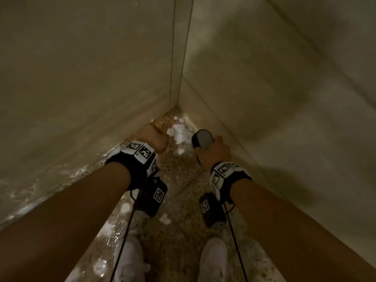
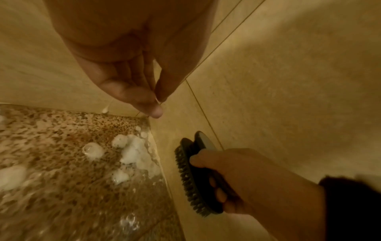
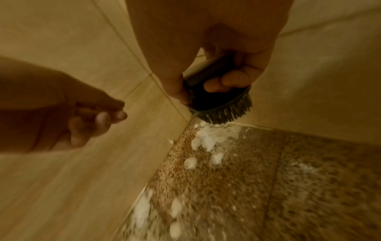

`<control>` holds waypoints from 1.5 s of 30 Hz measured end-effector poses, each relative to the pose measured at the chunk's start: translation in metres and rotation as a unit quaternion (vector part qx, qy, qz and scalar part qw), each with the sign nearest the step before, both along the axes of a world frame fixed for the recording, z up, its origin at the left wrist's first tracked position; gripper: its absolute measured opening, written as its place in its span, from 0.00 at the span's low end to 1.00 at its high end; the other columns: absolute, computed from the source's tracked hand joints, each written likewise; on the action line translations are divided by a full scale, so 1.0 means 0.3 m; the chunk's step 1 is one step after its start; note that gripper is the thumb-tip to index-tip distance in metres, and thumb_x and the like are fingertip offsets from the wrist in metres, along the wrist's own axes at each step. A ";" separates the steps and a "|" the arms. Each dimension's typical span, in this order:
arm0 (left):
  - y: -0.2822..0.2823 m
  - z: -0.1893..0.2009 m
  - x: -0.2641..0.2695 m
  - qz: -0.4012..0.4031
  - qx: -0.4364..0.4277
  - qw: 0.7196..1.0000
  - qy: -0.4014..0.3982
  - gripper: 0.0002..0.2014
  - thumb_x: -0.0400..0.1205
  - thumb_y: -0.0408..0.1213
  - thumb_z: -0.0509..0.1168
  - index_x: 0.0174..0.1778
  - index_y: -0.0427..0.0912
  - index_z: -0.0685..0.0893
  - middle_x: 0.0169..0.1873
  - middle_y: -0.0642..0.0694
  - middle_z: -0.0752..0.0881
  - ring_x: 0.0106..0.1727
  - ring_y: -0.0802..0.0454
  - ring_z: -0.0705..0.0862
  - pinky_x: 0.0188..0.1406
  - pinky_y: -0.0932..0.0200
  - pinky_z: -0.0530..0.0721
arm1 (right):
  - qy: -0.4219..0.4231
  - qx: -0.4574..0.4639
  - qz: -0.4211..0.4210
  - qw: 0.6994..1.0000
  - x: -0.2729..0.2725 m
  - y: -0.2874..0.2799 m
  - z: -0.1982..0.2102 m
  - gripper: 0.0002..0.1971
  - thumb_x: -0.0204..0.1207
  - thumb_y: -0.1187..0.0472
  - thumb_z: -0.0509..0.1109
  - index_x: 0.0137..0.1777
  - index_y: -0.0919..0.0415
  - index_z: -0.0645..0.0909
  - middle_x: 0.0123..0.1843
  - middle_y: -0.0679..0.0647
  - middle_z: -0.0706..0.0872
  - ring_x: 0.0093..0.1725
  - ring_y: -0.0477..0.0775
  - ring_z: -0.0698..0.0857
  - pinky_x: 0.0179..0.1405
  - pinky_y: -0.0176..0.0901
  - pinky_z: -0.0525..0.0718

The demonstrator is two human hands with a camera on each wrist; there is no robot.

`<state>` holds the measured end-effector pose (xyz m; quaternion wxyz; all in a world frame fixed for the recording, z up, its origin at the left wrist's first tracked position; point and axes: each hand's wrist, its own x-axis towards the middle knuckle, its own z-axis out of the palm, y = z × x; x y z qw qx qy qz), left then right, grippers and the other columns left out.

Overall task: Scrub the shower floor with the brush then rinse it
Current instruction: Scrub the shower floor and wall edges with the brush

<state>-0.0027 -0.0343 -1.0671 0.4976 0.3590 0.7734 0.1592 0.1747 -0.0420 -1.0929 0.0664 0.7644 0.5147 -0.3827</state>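
**Brush poised over the soapy corner**

The speckled shower floor [image 1: 175,180] runs toward 12 o'clock between two tiled walls [image 1: 81,78], which crowd my reach. White foam [image 3: 212,137] sits in the corner. My right hand [image 1: 215,153] curls around the brush [image 2: 195,176], bristles aimed down above the foam. My left hand [image 2: 132,78] hangs at 10 o'clock, fingers loosely curled, holding nothing.

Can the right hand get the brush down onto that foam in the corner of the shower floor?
Probably yes. The right hand grips the brush with bristles facing down, just above the foam in the corner. Nothing lies between them; the left hand hangs off to the side, holding nothing.
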 end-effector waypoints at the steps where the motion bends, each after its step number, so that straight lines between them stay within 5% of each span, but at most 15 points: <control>1: 0.020 -0.045 0.001 -0.018 0.013 1.000 0.014 0.09 0.79 0.32 0.64 0.31 0.40 0.80 0.37 0.36 0.88 0.38 0.41 0.88 0.46 0.47 0.89 | -0.003 -0.003 -0.019 1.000 0.008 0.025 -0.055 0.44 0.79 0.43 0.68 0.83 0.68 0.51 0.70 0.65 0.77 0.57 0.65 0.83 0.41 0.44 0.80; 4: 0.070 -0.143 -0.002 -0.086 0.034 0.993 0.066 0.11 0.79 0.36 0.64 0.37 0.33 0.87 0.35 0.37 0.90 0.38 0.40 0.89 0.42 0.45 0.89 | -0.019 -0.016 -0.006 1.000 0.012 0.088 -0.183 0.44 0.80 0.41 0.67 0.82 0.71 0.54 0.74 0.64 0.75 0.66 0.65 0.80 0.47 0.46 0.77; 10: 0.174 -0.326 0.030 -0.198 0.094 0.964 0.150 0.09 0.81 0.35 0.64 0.53 0.34 0.83 0.48 0.36 0.88 0.49 0.40 0.86 0.46 0.51 0.84 | -0.029 0.007 0.070 0.997 -0.044 0.182 -0.418 0.42 0.78 0.42 0.69 0.80 0.70 0.58 0.70 0.64 0.77 0.62 0.64 0.83 0.47 0.49 0.82; 15: 0.215 -0.439 0.055 -0.226 0.128 0.951 0.168 0.12 0.82 0.37 0.63 0.57 0.35 0.80 0.52 0.35 0.86 0.53 0.38 0.86 0.49 0.50 0.85 | -0.049 0.042 0.166 0.984 -0.083 0.214 -0.525 0.37 0.85 0.43 0.58 0.83 0.68 0.54 0.81 0.65 0.65 0.74 0.64 0.73 0.65 0.49 0.77; 18: 0.228 -0.489 0.057 -0.227 0.140 0.948 0.173 0.11 0.80 0.36 0.64 0.56 0.38 0.80 0.52 0.36 0.86 0.53 0.39 0.85 0.49 0.51 0.85 | -0.070 0.022 0.191 0.979 -0.094 0.218 -0.575 0.42 0.82 0.40 0.61 0.84 0.68 0.52 0.82 0.63 0.64 0.74 0.63 0.73 0.65 0.48 0.76; 23: 0.233 -0.572 0.074 -0.202 0.196 0.943 0.176 0.06 0.80 0.34 0.59 0.44 0.49 0.80 0.52 0.41 0.87 0.53 0.40 0.84 0.48 0.53 0.83 | -0.070 0.051 0.196 0.977 -0.093 0.237 -0.591 0.32 0.85 0.46 0.59 0.79 0.69 0.62 0.75 0.64 0.73 0.69 0.62 0.78 0.64 0.50 0.81; 29: 0.239 -0.633 0.050 -0.190 0.224 0.943 0.160 0.06 0.81 0.35 0.58 0.48 0.47 0.79 0.40 0.44 0.86 0.44 0.41 0.84 0.35 0.58 0.75 | -0.106 0.103 0.156 0.977 -0.140 0.298 -0.619 0.32 0.83 0.43 0.61 0.76 0.69 0.64 0.70 0.62 0.78 0.63 0.60 0.82 0.44 0.46 0.77; 34: 0.239 -0.654 -0.025 -0.153 0.248 0.948 0.132 0.04 0.82 0.37 0.61 0.45 0.41 0.80 0.36 0.40 0.86 0.39 0.41 0.83 0.35 0.51 0.79 | -0.034 0.146 0.086 0.985 -0.234 0.376 -0.641 0.36 0.81 0.44 0.66 0.78 0.68 0.59 0.72 0.64 0.75 0.67 0.62 0.80 0.54 0.49 0.81; 38: 0.220 -0.658 -0.053 -0.129 0.256 0.949 0.129 0.08 0.80 0.39 0.63 0.48 0.38 0.80 0.37 0.38 0.86 0.40 0.39 0.83 0.38 0.48 0.80 | 0.031 0.230 0.133 0.963 -0.281 0.389 -0.644 0.30 0.83 0.55 0.66 0.82 0.53 0.58 0.75 0.68 0.68 0.70 0.68 0.75 0.64 0.55 0.78; 45: 0.233 -0.659 -0.015 -0.139 0.241 0.950 0.143 0.05 0.80 0.34 0.61 0.49 0.45 0.79 0.38 0.43 0.85 0.40 0.42 0.84 0.34 0.57 0.78 | -0.053 0.205 0.206 0.956 -0.176 0.350 -0.612 0.26 0.85 0.57 0.60 0.82 0.44 0.60 0.72 0.69 0.68 0.64 0.71 0.76 0.60 0.56 0.79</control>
